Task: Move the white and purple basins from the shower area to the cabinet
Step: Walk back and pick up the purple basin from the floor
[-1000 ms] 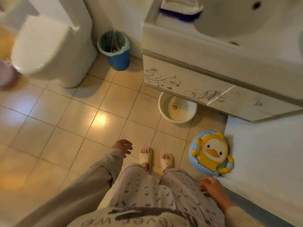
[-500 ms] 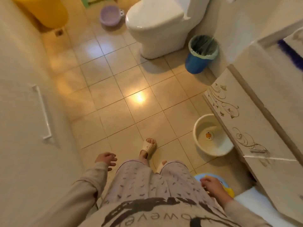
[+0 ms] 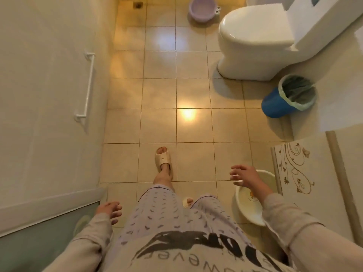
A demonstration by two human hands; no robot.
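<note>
- The tiled floor (image 3: 161,126) fills the middle of the view, with a bright spot of light reflected on one tile.
- A pale wall (image 3: 45,75) runs along the left side and carries a white grab bar (image 3: 87,85).
- The toilet (image 3: 253,42) stands at the upper right, lid down.
- The cabinet (image 3: 306,183), its front patterned with swirls, sits at the right edge.
- The white basin (image 3: 249,211) rests on the floor just beside the cabinet front, partly hidden by the right forearm.
- A blue bin (image 3: 275,105) with a liner stands between the toilet and the cabinet.
- The purple basin (image 3: 202,8) sits on the floor at the far end, beside the toilet and well apart from the white one.
- The right hand (image 3: 245,175) hangs over the white basin's near rim, fingers spread and holding nothing.
- The left hand (image 3: 110,211) hangs by the hip, fingers loose and empty.
- One slippered foot (image 3: 163,158) is set forward.
</note>
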